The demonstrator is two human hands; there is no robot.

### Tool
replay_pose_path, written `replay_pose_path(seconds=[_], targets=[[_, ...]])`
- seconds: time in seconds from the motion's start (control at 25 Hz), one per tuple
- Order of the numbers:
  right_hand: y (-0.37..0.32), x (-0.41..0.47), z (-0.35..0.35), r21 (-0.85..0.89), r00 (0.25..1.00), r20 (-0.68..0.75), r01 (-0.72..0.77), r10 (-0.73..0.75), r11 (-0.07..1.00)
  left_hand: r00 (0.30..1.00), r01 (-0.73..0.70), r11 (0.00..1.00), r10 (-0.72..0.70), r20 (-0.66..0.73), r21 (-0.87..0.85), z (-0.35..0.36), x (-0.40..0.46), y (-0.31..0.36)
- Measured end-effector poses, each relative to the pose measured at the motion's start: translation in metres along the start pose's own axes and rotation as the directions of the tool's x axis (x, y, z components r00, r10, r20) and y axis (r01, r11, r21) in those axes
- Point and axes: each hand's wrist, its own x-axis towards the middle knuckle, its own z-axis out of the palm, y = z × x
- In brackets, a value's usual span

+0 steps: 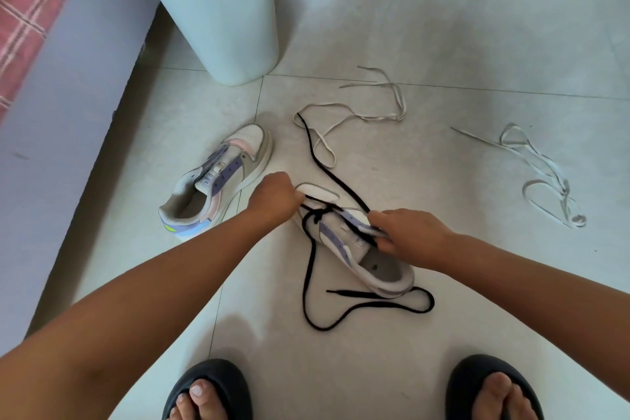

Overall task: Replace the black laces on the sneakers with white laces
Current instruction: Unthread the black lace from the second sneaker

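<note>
The near shoe point(354, 242) lies on the floor between the two hands, and the black lace point(308, 269) is partly out of it. Long loose ends trail on the tiles, but the lace is still crossed through the holes near the toe. The left hand point(272, 196) is closed in a fist by the toe, and it looks like it pinches the lace there. The right hand point(409, 232) is curled over the side of the shoe near the tongue and holds it down.

To do this part well, I think you hold the shoe still and pull the lace out one hole at a time. Pull gently so it does not knot.

The other shoe point(221, 181) sits just to the left with no lace in it. Two white laces wait on the floor, one point(354, 118) beyond the near shoe and one point(545, 177) far to the right.

The floor point(443, 44) is pale shiny tile. A tall white bin point(218, 17) with a blue bag stands behind. A pink checked cloth point(27, 10) shows at the left.
</note>
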Motion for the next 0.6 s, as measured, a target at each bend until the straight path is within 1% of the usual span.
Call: replay_pose_path(seconds=[0.04,0.08,0.12,0.16,0.2,0.24,0.28,0.32,0.36,0.4,0.44,0.48,0.52,0.56,0.6], targets=[[-0.002,0.000,0.001,-0.023,1.000,-0.014,0.006,-0.007,1.000,0.998,-0.051,0.998,0.050,0.029,0.046,0.001,-0.001,0.003],[-0.003,0.000,0.003,-0.049,0.999,-0.029,0.017,-0.018,0.999,0.985,-0.174,0.980,0.173,0.026,0.092,0.002,-0.002,0.006],[-0.004,0.000,0.003,-0.064,0.999,-0.043,0.024,-0.027,0.998,0.943,-0.333,0.931,0.331,0.039,0.153,0.004,-0.002,0.011],[-0.004,0.001,0.004,-0.069,0.998,-0.049,0.027,-0.031,0.997,0.870,-0.492,0.840,0.484,0.092,0.231,0.005,0.000,0.014],[-0.004,0.001,0.004,-0.069,0.998,-0.049,0.028,-0.031,0.997,0.796,-0.602,0.729,0.579,0.176,0.325,0.005,0.002,0.019],[-0.004,0.001,0.003,-0.068,0.998,-0.047,0.028,-0.031,0.997,0.738,-0.670,0.623,0.621,0.266,0.405,0.005,0.004,0.024],[-0.005,0.001,0.003,-0.069,0.999,-0.045,0.027,-0.030,0.997,0.691,-0.710,0.519,0.646,0.325,0.476,0.006,0.005,0.028],[-0.005,0.001,0.003,-0.074,0.999,-0.045,0.027,-0.030,0.997,0.661,-0.725,0.439,0.660,0.357,0.531,0.008,0.005,0.031],[-0.005,0.000,0.003,-0.076,0.999,-0.044,0.025,-0.028,0.997,0.645,-0.723,0.384,0.673,0.362,0.575,0.008,0.005,0.034],[-0.005,0.000,0.003,-0.069,0.999,-0.038,0.022,-0.025,0.997,0.652,-0.701,0.370,0.679,0.338,0.610,0.007,0.005,0.035],[-0.004,0.000,0.003,-0.050,0.999,-0.027,0.017,-0.019,0.999,0.695,-0.651,0.416,0.663,0.278,0.635,0.003,0.008,0.033],[-0.004,0.000,0.002,-0.022,1.000,-0.014,0.010,-0.011,1.000,0.777,-0.556,0.515,0.601,0.187,0.652,-0.002,0.012,0.030],[-0.004,0.000,0.001,0.007,1.000,-0.004,0.003,-0.003,1.000,0.868,-0.419,0.633,0.489,0.084,0.651,-0.008,0.017,0.027],[-0.004,0.001,-0.001,0.025,1.000,0.003,0.002,-0.002,1.000,0.941,-0.265,0.733,0.338,0.002,0.627,-0.014,0.021,0.023],[-0.005,0.002,-0.002,0.025,1.000,0.009,0.011,-0.011,1.000,0.981,-0.135,0.788,0.192,-0.032,0.601,-0.017,0.023,0.020]])
